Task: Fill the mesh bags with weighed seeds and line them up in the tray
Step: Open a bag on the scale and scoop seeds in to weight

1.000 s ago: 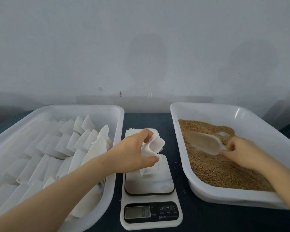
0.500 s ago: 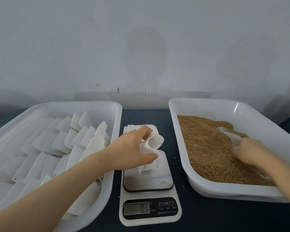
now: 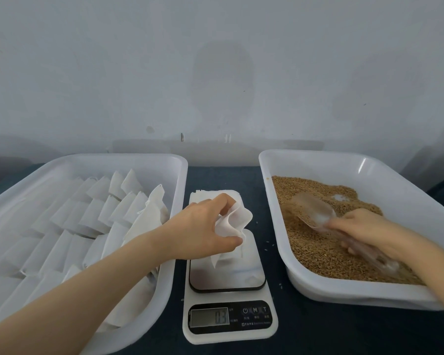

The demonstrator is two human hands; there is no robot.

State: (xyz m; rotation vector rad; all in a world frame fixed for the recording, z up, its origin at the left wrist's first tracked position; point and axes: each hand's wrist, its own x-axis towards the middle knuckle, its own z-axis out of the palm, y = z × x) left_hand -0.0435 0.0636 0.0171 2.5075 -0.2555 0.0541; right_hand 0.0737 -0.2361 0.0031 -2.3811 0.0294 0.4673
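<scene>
Two hands engaged: mesh bag (image 3: 237, 222) left of scoop (image 3: 312, 211)
On the scale (image 3: 231, 317), left hand (image 3: 200, 234) pinches the mesh bag upright, mouth open; right of it, across the seed tray (image 3: 269, 201) wall, right hand (image 3: 359, 226) grips the scoop, bowl aimed far-left in the seeds (image 3: 315, 252)

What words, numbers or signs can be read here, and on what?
"03": display of the scale; any decimal point is unclear.
Power sign, "M", "T": the scale's buttons.
Small print below the buttons: too small to read.
</scene>
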